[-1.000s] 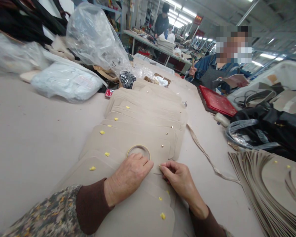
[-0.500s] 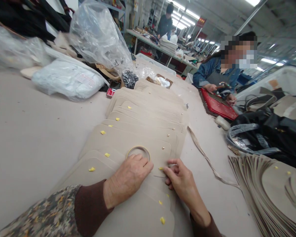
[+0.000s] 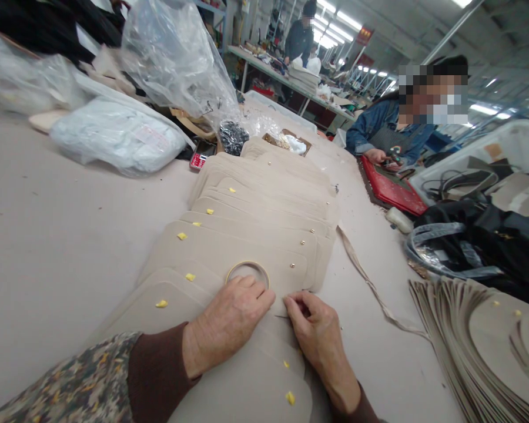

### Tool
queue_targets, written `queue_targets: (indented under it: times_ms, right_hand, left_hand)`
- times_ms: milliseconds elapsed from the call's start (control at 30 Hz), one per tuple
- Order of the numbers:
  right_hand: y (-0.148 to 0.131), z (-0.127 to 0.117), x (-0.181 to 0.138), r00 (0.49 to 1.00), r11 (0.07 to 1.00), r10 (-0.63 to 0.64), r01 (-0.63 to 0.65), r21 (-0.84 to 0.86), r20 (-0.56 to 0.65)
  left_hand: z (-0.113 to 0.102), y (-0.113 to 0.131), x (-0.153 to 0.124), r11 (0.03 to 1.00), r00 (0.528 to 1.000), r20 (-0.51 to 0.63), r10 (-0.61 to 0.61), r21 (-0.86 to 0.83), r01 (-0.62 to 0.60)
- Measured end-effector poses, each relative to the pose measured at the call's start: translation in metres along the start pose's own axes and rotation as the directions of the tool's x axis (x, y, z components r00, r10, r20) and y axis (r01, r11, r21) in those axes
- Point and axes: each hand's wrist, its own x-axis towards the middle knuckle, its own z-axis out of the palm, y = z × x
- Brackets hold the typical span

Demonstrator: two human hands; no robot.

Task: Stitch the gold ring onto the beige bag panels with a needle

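Observation:
Beige leather pieces (image 3: 247,235) lie overlapped in a long row down the table, each with a small yellow tab (image 3: 161,304) on the left and a brass stud (image 3: 293,265) on the right. My left hand (image 3: 229,320) presses flat on the nearest pieces, its fingertips touching a roll of tape (image 3: 247,272). Just to its right, my right hand (image 3: 311,329) has its fingers pinched together on the edge of a piece; what they hold is too small to make out.
Plastic bags (image 3: 114,138) and a red calculator (image 3: 197,161) lie at the back left. A fanned stack of beige pieces (image 3: 476,329) sits at the right, with black material (image 3: 485,235) behind it. A masked co-worker (image 3: 392,132) works over a red mat (image 3: 392,188). A beige strap (image 3: 370,285) trails right.
My right hand has shifted slightly left and closed its pinch against the piece's edge. My left hand stays put. The co-worker's hands have come down onto the red mat.

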Motion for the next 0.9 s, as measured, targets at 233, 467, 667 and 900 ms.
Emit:
queue_targets:
  times_ms: [233,467,667,900]
  right_hand:
    - [-0.011,-0.006,0.006,0.987,0.993,0.104,-0.095,-0.073,0.122]
    - [-0.003,-0.018,0.000,0.948,0.987,0.078,-0.117,0.108,0.309]
    - [0.002,-0.029,-0.004,0.999,0.897,0.033,-0.032,0.442,0.006]
    - [-0.021,-0.031,-0.008,0.895,0.844,-0.416,0.446,0.298,-0.160]
  left_hand:
    - [-0.002,-0.003,0.000,1.000,0.999,-0.035,0.019,-0.024,-0.019]
    - [-0.021,-0.006,-0.003,0.975,0.975,-0.201,0.093,-0.178,-0.129]
    - [-0.018,0.000,-0.001,0.953,0.953,-0.280,0.119,-0.236,-0.188]
    - [-0.012,0.011,0.002,0.965,0.949,-0.292,0.121,-0.190,-0.181]
